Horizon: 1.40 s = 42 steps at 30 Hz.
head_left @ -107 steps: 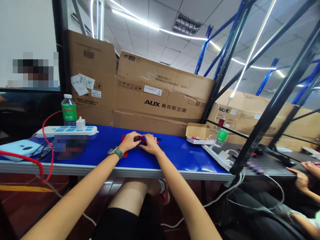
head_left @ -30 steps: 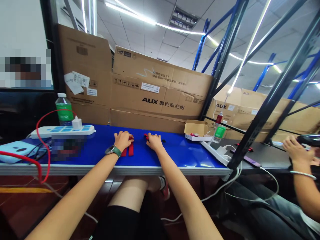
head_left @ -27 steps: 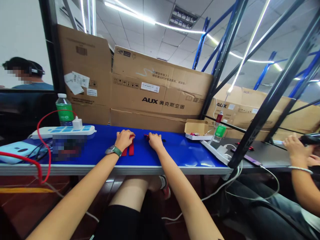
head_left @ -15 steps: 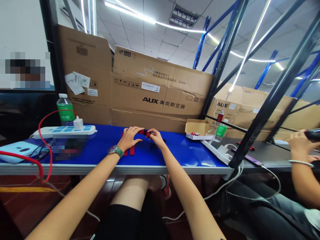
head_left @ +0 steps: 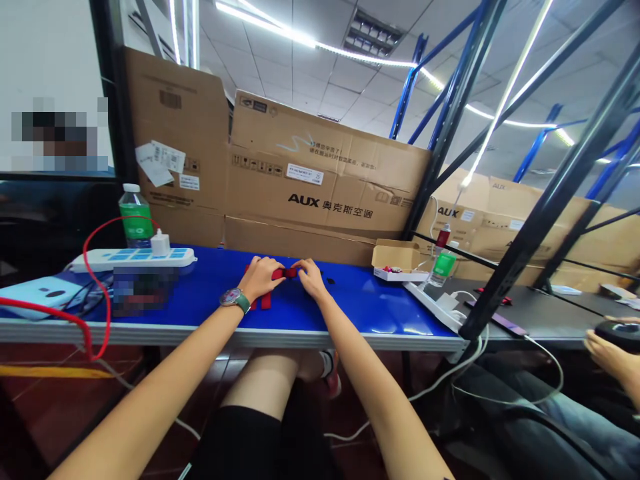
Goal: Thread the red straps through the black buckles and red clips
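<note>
A red strap with dark parts stretches between my two hands, just above the blue tabletop. My left hand pinches its left end with thumb and fingers, and wears a watch with a green band at the wrist. At the other end, the fingertips of my right hand are closed on the strap. Red strap-like ends hang or lie below my left hand; the palm hides how they join. Small black pieces lie just right of my right hand, too small to name.
On the left are a power strip, a green-labelled bottle, a light blue case and red cable. An open small box and another power strip stand right. Cardboard walls the back. A co-worker's hand holds a black object.
My hands have shifted slightly, the left thumb closing in on the strap and the strap now lying straighter between them. The co-worker's hands have lowered at the right.
</note>
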Tool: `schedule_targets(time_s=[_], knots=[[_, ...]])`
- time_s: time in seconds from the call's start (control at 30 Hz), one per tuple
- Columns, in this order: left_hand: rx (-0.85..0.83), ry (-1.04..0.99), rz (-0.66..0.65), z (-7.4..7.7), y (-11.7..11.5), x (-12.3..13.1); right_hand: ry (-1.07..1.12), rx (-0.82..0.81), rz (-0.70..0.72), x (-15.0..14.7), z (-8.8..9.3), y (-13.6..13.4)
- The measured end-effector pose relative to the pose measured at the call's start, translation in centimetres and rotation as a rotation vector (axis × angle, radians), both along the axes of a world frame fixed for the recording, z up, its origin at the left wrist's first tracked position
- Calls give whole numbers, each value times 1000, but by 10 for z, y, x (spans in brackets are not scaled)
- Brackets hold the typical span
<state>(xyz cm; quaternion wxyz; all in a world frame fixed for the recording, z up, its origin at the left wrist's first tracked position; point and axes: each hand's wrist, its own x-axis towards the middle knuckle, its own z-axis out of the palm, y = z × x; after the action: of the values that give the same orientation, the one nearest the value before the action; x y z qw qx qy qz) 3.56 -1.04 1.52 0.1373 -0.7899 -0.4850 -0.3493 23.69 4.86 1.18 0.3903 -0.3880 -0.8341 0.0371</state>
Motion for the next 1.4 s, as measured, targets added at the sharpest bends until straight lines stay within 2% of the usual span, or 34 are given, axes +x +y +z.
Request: schedule_targets(time_s=[0.1,0.2,0.4,0.53,0.67,0.83,1.0,1.2,1.4], knots=[[-32,62,-9,-1,3,2,-161,135,-93,-2,5,-14],[-78,73,-23,-2,4,4,-341,250,-87,-4,10,-26],[-146,-82,-25,-4,5,5,-452,283,-92,-9,14,-29],[-148,-14,-62,-5,6,6,-377,187,-124,-11,10,-24],[-73,52,-135,-5,7,7,-231,57,-124,-12,4,-18],[3,41,-190,-4,6,7,-126,-24,-73,-11,2,-11],[23,25,-208,-5,8,7,-11,-178,-56,-5,1,2],[27,79,-190,-6,9,8,-2,-194,31,1,-5,17],[8,100,-223,-3,5,7,15,-180,76,1,-11,21]])
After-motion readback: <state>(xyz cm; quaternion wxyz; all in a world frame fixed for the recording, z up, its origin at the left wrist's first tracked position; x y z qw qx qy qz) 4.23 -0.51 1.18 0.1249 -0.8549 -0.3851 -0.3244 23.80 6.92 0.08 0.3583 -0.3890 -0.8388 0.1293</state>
